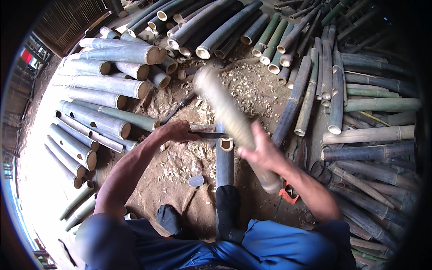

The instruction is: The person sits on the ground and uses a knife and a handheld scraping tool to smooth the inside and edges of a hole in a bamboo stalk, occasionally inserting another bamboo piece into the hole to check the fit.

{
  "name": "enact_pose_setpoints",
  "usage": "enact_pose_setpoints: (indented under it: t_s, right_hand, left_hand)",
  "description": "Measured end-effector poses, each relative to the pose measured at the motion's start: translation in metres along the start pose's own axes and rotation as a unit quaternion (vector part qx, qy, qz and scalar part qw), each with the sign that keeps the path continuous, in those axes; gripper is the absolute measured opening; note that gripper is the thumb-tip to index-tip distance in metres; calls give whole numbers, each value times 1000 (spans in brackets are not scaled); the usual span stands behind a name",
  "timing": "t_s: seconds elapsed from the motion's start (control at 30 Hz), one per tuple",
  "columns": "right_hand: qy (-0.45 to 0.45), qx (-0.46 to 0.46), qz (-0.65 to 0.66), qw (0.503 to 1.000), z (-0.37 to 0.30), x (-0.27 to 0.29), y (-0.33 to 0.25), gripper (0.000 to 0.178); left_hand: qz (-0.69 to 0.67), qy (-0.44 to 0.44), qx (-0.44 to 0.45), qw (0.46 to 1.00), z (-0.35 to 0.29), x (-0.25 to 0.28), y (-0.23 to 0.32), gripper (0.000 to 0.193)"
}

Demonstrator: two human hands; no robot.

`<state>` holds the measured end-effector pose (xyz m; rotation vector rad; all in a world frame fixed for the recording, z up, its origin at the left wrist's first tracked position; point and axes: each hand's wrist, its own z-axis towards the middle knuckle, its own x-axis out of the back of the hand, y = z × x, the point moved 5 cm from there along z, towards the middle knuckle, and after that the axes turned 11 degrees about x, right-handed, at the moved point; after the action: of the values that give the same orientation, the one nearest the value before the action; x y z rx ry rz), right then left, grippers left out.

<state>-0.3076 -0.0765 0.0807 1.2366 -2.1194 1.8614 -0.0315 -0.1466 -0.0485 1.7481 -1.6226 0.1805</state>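
My left hand point(177, 131) is closed around a chisel point(209, 135), whose flat dark blade lies across to the right. The blade's end meets the edge of a squarish hole point(226, 144) cut in a grey-green bamboo pole point(224, 166). This pole runs away from me on the ground, with my dark-covered right foot point(228, 202) against it. My right hand point(260, 150) grips a thick, pale wooden mallet point(229, 110) like a club, slanting over the pole and blurred by motion. A cut bamboo piece point(196, 181) lies left of the pole.
Wood chips point(263, 83) litter the dirt floor. Cut bamboo poles point(117, 85) are stacked at left, far and right point(373, 105), some at left with holes. A long dark tool point(182, 105) lies beyond my left hand. An orange handle point(288, 193) lies below my right forearm.
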Motion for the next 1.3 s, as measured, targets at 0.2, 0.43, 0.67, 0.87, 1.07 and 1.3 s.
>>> enact_pose_setpoints:
  t_s: [0.2,0.43,0.67,0.87,1.07,1.3]
  right_hand:
    - [-118,-62,9,991,2,15,5,105]
    - [102,-17,233,967,-16,50,19,95]
    - [87,-46,77,992,-33,41,56,115]
    - [65,-41,3,997,-35,30,56,123]
    - [26,-11,103,994,-26,28,19,109]
    - [-71,-7,-78,994,-25,24,-11,88]
  left_hand:
    - [74,63,10,995,-12,-12,-2,65]
    - [98,351,-177,914,-116,-79,29,35]
    - [19,308,-10,951,-108,-54,-1,23]
    - [-142,297,67,942,-105,-67,-13,27]
    - [-32,274,9,961,-106,-57,-4,29]
    - [72,226,55,970,-97,-63,-15,16]
